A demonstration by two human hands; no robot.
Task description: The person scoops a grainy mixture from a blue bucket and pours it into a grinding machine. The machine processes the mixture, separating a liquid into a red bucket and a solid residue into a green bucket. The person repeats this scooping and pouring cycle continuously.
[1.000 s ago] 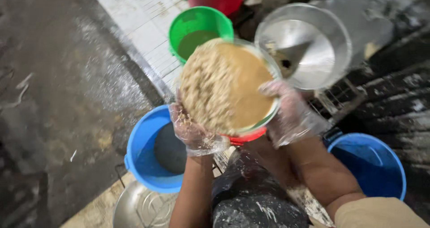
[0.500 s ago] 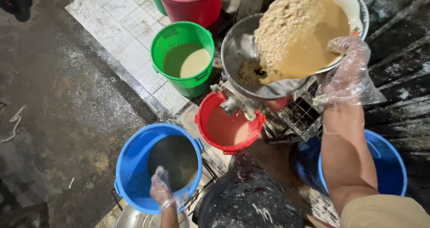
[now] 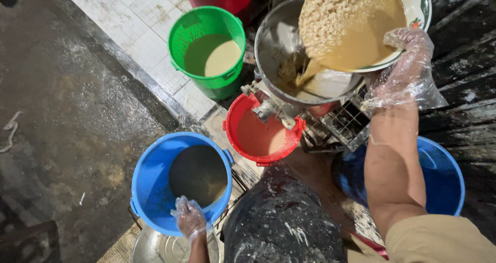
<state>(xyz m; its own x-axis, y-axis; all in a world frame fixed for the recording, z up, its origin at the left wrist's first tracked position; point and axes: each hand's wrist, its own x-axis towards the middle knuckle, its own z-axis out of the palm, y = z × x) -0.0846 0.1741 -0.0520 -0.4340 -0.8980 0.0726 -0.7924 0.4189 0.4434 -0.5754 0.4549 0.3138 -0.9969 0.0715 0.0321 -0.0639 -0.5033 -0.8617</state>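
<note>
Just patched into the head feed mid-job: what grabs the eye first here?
Top right, the right hand, in a clear plastic glove, tilts a white bowl so tan, grainy mash pours into the metal funnel of a grinder. Below the funnel stands a red bucket of pale paste, with a green bucket to its upper left. Lower left, the gloved left hand rests at the rim of a blue bucket.

My right hand (image 3: 408, 72) tips a bowl (image 3: 361, 25) of wet grain over the metal funnel (image 3: 289, 51), liquid running in. A bucket (image 3: 261, 134) sits below the funnel's spout, another (image 3: 209, 49) to its left behind. My left hand (image 3: 190, 219) rests on the near bucket's rim (image 3: 155, 190); a fourth bucket (image 3: 444, 180) stands under my right arm
</note>
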